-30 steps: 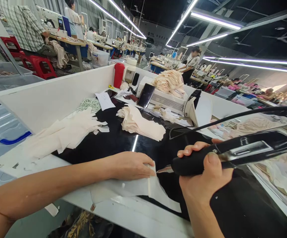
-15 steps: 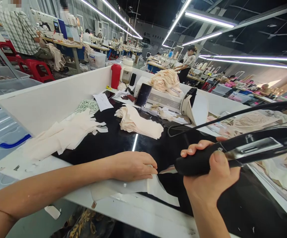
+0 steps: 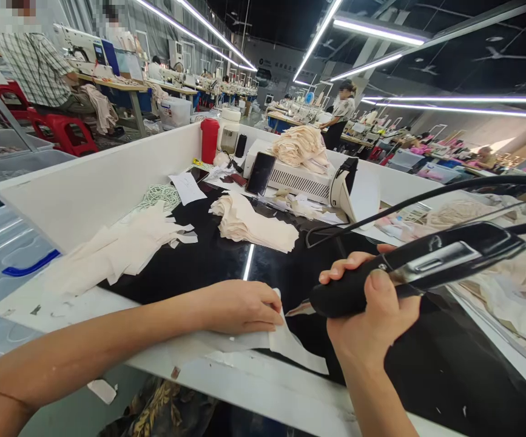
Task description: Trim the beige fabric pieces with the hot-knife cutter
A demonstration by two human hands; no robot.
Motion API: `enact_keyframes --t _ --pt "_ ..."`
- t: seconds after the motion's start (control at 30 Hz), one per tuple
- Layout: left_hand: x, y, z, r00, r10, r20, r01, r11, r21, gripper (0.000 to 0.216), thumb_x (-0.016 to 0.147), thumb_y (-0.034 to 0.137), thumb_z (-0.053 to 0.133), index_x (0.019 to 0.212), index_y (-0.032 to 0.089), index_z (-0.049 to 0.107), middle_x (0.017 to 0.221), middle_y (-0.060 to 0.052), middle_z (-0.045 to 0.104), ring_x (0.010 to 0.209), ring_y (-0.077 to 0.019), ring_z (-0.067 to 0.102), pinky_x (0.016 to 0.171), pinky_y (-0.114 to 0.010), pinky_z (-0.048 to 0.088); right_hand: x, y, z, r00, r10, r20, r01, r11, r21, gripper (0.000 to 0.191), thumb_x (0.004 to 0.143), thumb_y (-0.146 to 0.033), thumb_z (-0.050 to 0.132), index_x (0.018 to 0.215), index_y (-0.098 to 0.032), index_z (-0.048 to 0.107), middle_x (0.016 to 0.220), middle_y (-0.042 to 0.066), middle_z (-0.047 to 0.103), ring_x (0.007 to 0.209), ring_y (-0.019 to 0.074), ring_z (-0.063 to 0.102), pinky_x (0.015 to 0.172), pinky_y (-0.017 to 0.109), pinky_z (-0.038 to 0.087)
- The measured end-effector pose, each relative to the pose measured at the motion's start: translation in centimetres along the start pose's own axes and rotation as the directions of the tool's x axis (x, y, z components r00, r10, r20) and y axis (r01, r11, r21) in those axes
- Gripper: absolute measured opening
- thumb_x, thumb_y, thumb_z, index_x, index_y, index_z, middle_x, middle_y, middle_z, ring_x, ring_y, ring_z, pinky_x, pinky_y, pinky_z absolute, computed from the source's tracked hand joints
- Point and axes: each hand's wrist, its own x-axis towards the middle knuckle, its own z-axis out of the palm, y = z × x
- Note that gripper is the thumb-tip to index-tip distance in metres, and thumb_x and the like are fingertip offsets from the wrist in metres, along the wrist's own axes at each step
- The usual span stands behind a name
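Note:
My left hand (image 3: 239,306) lies flat with closed fingers on a white fabric piece (image 3: 290,346) at the near edge of the black work surface (image 3: 208,258). My right hand (image 3: 376,315) is wrapped round a black corded hand tool (image 3: 408,267), whose metal tip (image 3: 300,308) points left and sits at the fabric's edge, just beyond my left fingertips. A black cable (image 3: 431,197) runs from the tool up to the right.
Cream fabric stacks (image 3: 253,221) and white cut pieces (image 3: 126,243) lie farther back. A white machine (image 3: 303,179), a phone (image 3: 259,173), a red bottle (image 3: 209,139) and a white partition wall (image 3: 103,176) stand behind. Other people work at distant tables.
The tool and my right hand have shifted slightly left toward my left hand. The fabric piece has slid a little under my left hand.

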Motion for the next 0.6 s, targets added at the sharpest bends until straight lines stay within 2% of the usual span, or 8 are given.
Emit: enact_keyframes --t 0.37,0.6 --pt "-0.09 0.22 -0.37 1.000 0.005 -0.009 -0.005 1.000 -0.022 0.023 0.110 0.025 0.061 0.118 0.017 0.080 0.120 -0.011 0.076 0.107 -0.0224 0.072 0.098 -0.031 0.057 -0.46 0.33 -0.09 1.000 -0.013 0.016 0.013 1.000 -0.015 0.041 0.078 -0.037 0.087 0.110 -0.025 0.063 0.077 -0.005 0.064 0.058 0.0139 0.061 0.050 0.028 0.057" --pt "-0.25 0.05 -0.20 1.000 -0.021 0.007 0.021 0.999 -0.047 0.022 0.110 0.026 0.062 0.118 0.019 0.081 0.122 -0.011 0.076 0.110 -0.0222 0.072 0.100 -0.030 0.057 -0.45 -0.41 -0.15 1.000 -0.012 -0.009 0.012 1.000 -0.016 0.038 0.079 -0.036 0.084 0.108 -0.025 0.064 0.076 -0.005 0.064 0.057 0.0140 0.061 0.050 0.028 0.057"
